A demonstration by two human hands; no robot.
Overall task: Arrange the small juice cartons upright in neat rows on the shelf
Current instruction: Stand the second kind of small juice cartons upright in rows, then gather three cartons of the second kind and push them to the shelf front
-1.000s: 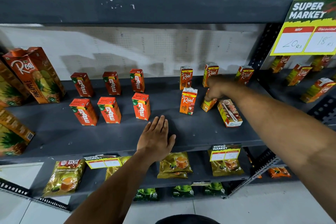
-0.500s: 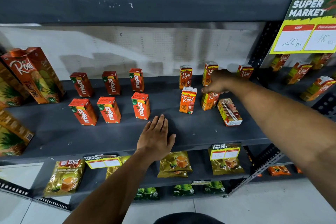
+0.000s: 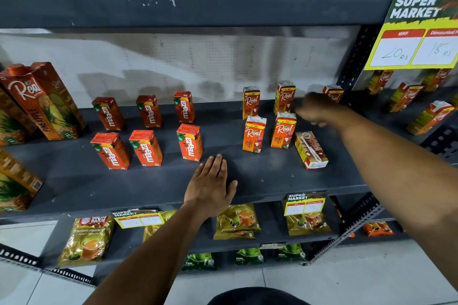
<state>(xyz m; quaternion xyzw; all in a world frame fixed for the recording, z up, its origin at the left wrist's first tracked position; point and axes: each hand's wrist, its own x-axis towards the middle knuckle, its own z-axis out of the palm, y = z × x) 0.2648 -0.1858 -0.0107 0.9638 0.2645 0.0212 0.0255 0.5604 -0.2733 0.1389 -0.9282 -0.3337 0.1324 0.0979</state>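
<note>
On the dark grey shelf (image 3: 260,178) stand two rows of three red Maaza cartons (image 3: 146,147), all upright. To their right are orange Real cartons: three at the back (image 3: 250,103), the rightmost (image 3: 332,94) partly hidden by my right hand. Two more stand upright in front (image 3: 255,134), (image 3: 283,130). One Real carton (image 3: 311,150) lies on its side with its straw up. My right hand (image 3: 314,111) is blurred, just right of the second front carton, holding nothing. My left hand (image 3: 210,186) rests flat on the shelf's front, fingers spread.
Tall Real pineapple cartons (image 3: 42,101) lean at the far left. A yellow price sign (image 3: 416,32) hangs at upper right, with more small cartons (image 3: 431,116) on the neighbouring shelf behind it. Tea packets (image 3: 86,240) fill the lower shelf. Bottles stand on the shelf above.
My right hand stood the tilted Real carton upright beside the front one, let it go and moved right. The left hand stayed flat on the shelf.
</note>
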